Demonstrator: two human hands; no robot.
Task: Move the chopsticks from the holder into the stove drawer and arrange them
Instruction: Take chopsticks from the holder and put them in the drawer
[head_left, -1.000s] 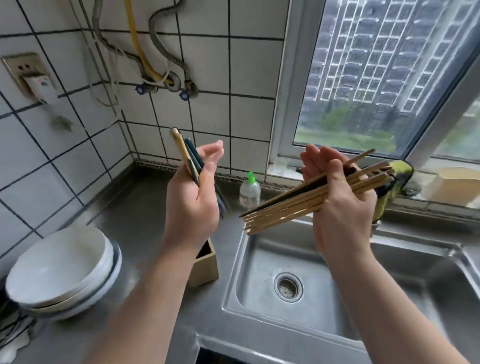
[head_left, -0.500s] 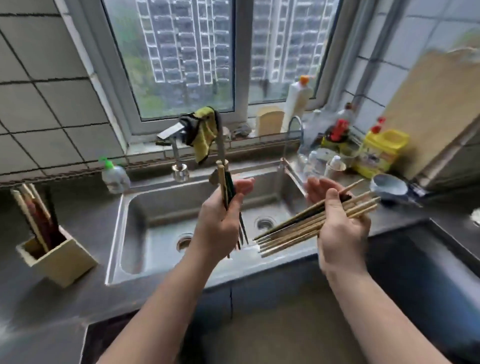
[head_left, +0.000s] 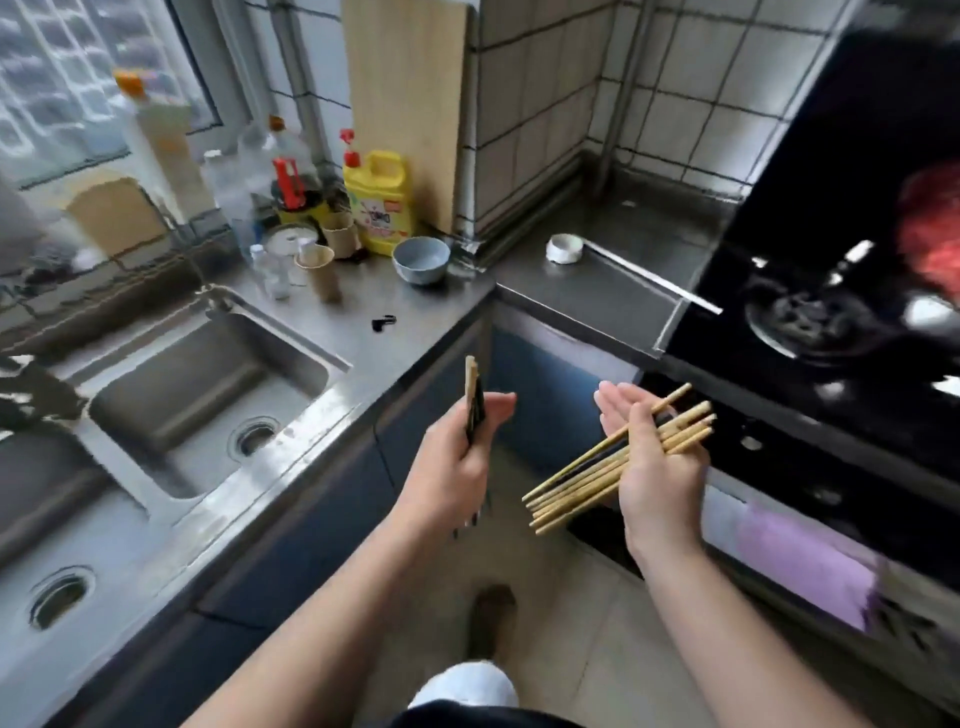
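Steel counter, left hand holds chopsticks upright, right hand cradles bundle

Brushed steel, glossy black glass and bare wood in a tiled kitchen.

The counter and sink are brushed stainless steel with a dull sheen and pale reflections. The stove top is black glass, highly glossy. The pale chopsticks look like bare, matt wood or bamboo. The dark chopsticks look smooth and nearly black. The cutting board is light matt wood. The wall tiles are glazed and smooth. The yellow bottle is smooth plastic and the small bowl is glazed ceramic. The lilac cloth looks soft and matt.
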